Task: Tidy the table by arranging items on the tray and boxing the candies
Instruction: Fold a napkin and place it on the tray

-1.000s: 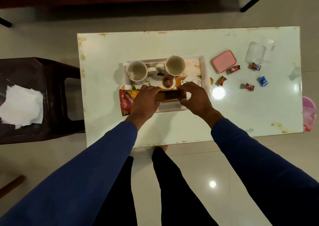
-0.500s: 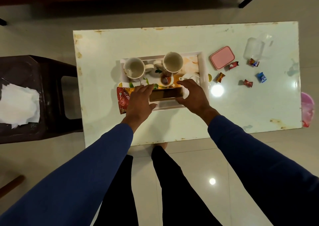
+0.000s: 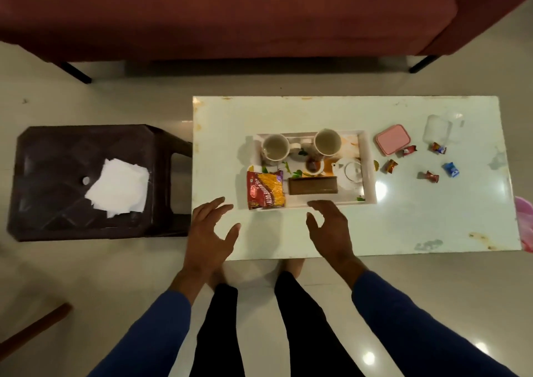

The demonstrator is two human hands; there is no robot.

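Before tray [image 3: 370,172], both hands [image 3: 212,232] spread, empty

Single head-worn wide-angle view, steeply downward from above over the table [image 3: 288,114], standing height.

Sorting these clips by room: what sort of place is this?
Probably a home living room: a low white coffee table stands before a maroon sofa on a tiled floor, with a tea tray of cups on it.

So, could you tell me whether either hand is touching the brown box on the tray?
Apart. The head view shows the left hand and right hand open over bare table, short of the brown box.
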